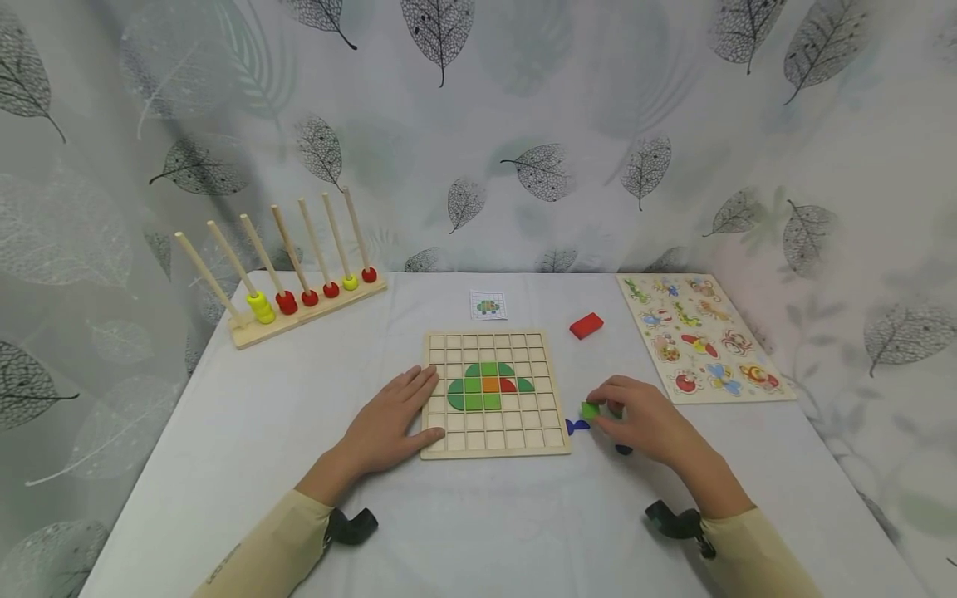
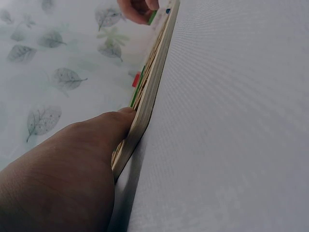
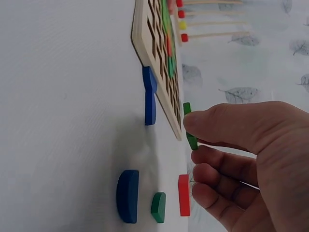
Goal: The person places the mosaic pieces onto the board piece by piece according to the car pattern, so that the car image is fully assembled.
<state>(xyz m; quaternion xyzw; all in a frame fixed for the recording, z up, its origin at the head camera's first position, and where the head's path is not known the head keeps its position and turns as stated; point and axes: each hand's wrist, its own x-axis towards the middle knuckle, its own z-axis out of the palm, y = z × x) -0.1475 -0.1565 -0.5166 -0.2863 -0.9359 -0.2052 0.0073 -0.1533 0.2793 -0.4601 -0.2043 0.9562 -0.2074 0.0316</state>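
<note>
My left hand rests on the left edge of a wooden grid board, fingers stretched out and thumb near its lower left corner. Several green tiles, an orange tile and a red rounded tile sit in the grid cells. Right of the board, my right hand pinches a green square tile between thumb and fingers, above the table. Blue pieces lie against the board's lower right side. A dark blue rounded piece and a green rounded piece lie near the right hand.
A small pattern card lies behind the board, with red pieces to its right. A picture puzzle board lies at the back right. A wooden peg stand with red and yellow beads stands at the back left.
</note>
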